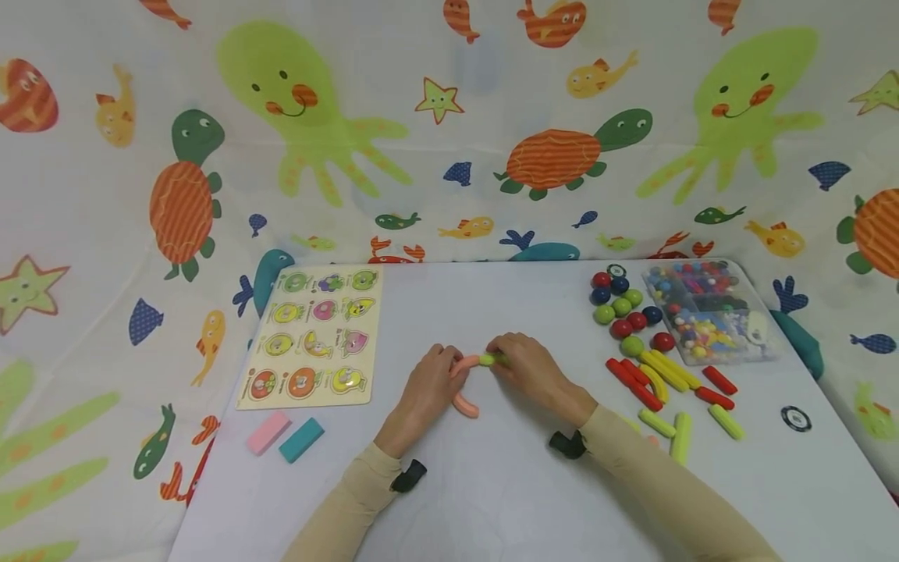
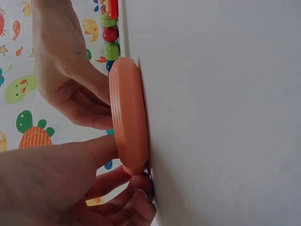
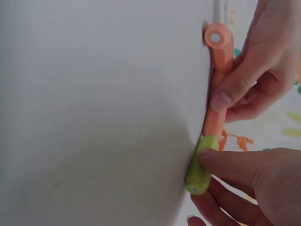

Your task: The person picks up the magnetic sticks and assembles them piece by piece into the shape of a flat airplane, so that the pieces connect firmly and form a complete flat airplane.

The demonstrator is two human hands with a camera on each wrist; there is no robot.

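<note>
One orange curve [image 2: 127, 115], right of the board [image 1: 298, 331], pinched in the left hand [image 1: 430, 381]; its end touches a green stick [image 3: 196, 177] pinched in the right hand [image 1: 531, 371]. Grips sit near the joint, I'd guess to keep both ends lined up. Loose sticks [image 1: 634, 384] and balls [image 1: 622, 307], farther right of the board, likely laid within reach.

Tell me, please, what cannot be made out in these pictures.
Head view: small pink piece, partly hidden by the beige sleeve.
Head view: lettering on the cream fruit board, too small to read.
Left wrist view: light-green tube in the right hand, hidden, apparently behind the salmon curved tube.
Right wrist view: one of the fingers, cut off by bottom edge.
</note>
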